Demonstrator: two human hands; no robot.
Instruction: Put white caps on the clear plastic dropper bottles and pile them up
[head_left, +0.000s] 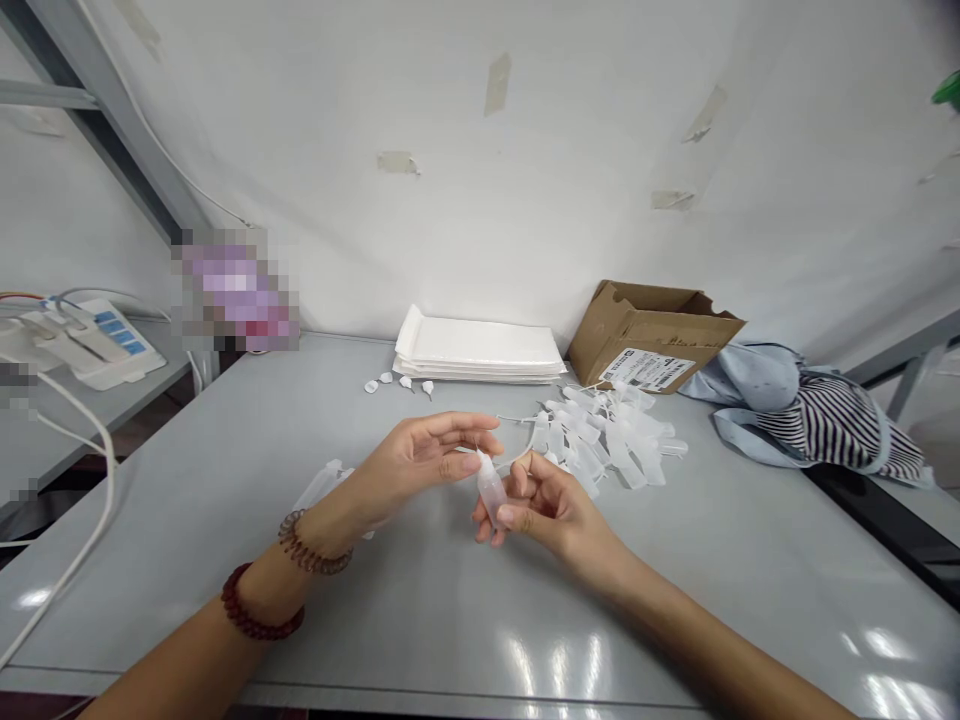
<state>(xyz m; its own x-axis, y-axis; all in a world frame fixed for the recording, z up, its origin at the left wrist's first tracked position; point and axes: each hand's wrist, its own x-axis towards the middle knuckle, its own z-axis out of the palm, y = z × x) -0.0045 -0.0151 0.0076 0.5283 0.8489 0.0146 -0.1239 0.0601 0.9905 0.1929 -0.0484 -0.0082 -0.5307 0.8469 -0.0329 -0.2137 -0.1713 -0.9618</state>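
Observation:
A small translucent squeeze bottle point(492, 492) with a white nozzle and a thin needle tip is tilted above the table. My right hand point(544, 505) is closed round its body, thumb in front and fingers behind. At the nozzle end, the thumb and fingers of my left hand point(424, 455) come together around the tip; exactly what they pinch is partly hidden. To the right of my hands lies a heap of similar bottles point(626, 440), some with strap-like white caps. Several more bottles point(322, 485) lie partly hidden behind my left wrist.
Small white caps point(406, 383), some with needles, lie on the grey table point(420, 620) in front of stacked white padded envelopes point(480, 348). An open cardboard box point(652, 340) and a striped blue cloth bag point(817, 415) are at right. A white cable point(109, 470) hangs at left.

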